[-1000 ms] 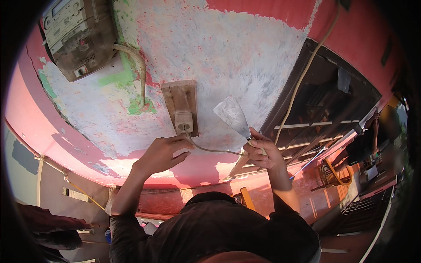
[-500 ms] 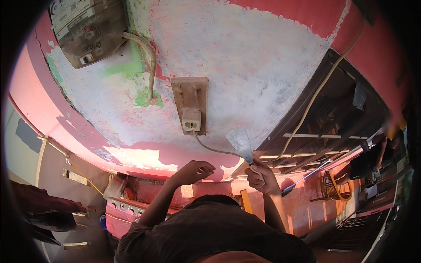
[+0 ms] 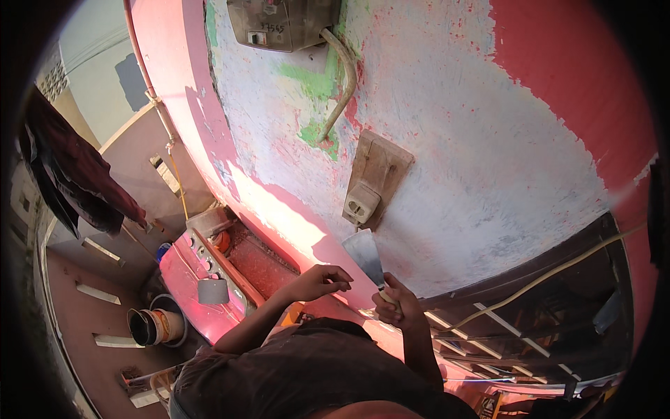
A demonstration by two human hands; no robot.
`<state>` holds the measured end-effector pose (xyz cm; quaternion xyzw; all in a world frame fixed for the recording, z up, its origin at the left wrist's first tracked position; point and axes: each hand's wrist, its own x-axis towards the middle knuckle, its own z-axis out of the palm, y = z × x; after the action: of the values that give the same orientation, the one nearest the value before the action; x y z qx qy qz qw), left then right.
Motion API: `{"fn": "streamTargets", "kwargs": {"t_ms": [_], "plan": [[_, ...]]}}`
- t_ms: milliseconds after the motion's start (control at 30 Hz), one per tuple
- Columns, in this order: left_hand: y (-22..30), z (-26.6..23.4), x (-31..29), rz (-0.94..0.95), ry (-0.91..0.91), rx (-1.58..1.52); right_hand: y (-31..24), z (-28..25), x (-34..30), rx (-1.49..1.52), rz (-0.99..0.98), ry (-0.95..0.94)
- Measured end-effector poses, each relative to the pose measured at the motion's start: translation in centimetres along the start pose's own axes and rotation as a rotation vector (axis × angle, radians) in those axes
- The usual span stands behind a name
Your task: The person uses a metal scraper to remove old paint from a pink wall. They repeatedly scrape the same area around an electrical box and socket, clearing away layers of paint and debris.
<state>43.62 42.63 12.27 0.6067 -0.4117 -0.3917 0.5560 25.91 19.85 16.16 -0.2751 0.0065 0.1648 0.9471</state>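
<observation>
Evidently, the largest item under inspection is the wall [image 3: 474, 140], pale and patchy around the wooden board [image 3: 394, 164], with red flecks and green patches above it to the left. In this inspector's judgement, scraping here calls for a low blade angle and short, even strokes directed away from the board.

Well below and left of the board stands a pink appliance [image 3: 185, 272] with knobs, a grey block [image 3: 213, 291] on top; an orange-red item [image 3: 222, 241] shows at its far end, whether inside or behind cannot be told. Farther out, lower left of the board, is a pail [image 3: 169, 325] with a dark mouth; its contents cannot be determined.

The socket [image 3: 361, 202] is fixed to the board's lower part. Below the board, the left hand [image 3: 321, 281] is loosely curled, apparently empty. The right hand [image 3: 399, 302], below the board, is closed firmly round the handle of the scraper [image 3: 364, 253]. The blade points up, just under the board; contact with the wall cannot be confirmed. Caution is advised: a corner could nick the cable below the socket.
</observation>
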Motion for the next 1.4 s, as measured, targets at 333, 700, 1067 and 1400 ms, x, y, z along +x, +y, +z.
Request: {"fn": "streamTargets", "kwargs": {"t_ms": [333, 700, 1067, 1400], "plan": [[1.9, 7.0, 0.2, -0.178, 0.344, -0.594, -3.3, 4.3, 3.0, -0.638, 0.090, -0.021], [14.3, 4.9, -0.4, 0.234, 0.169, -0.312, -11.1, 6.1, -5.1, -0.810, -0.507, 0.247], [26.4, 8.9, 8.4, 0.527, 0.277, 0.482, -12.6, 11.6, -4.0, -0.510, -0.810, -0.081], [32.6, 9.4, 15.7, 0.345, 0.183, -0.541, -14.0, 16.1, -0.7, -0.307, -0.809, -0.104]]}}
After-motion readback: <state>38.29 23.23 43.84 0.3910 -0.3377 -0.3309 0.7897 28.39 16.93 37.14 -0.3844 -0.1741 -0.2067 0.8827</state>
